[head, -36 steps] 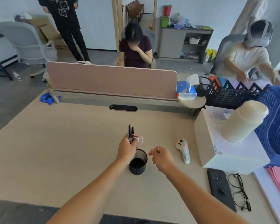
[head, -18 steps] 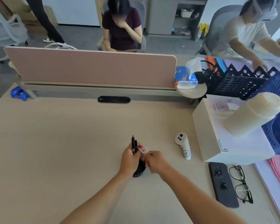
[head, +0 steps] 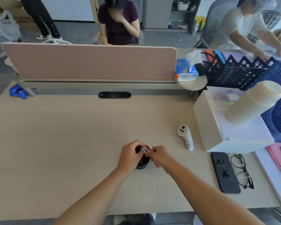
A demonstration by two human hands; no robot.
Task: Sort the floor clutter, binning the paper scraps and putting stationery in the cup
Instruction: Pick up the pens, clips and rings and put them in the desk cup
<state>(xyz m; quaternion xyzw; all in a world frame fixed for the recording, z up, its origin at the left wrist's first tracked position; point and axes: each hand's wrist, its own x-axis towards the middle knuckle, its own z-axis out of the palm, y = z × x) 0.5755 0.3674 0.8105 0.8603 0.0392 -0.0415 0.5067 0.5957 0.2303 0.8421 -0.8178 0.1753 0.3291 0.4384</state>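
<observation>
A black pen cup (head: 142,165) stands on the beige desk (head: 63,143), mostly hidden by both hands. My left hand (head: 129,155) hovers over its rim, closed on black pens (head: 137,149) that reach down into the cup. A clear tape ring (head: 145,151) hangs at its fingers. My right hand (head: 161,155) touches the cup's right side, pinching a small gold clip (head: 154,147) between its fingertips. No paper scraps or bin are in view.
To the right lie a white controller (head: 185,137), a dark phone (head: 224,172) and glasses (head: 242,171). A white box (head: 208,120) carries a cream cylinder (head: 253,103). A pink divider (head: 91,62) lines the desk's far edge, with people beyond it.
The pens, held upright above the cup, have come down into it. My right hand moved left up against the cup and my left hand.
</observation>
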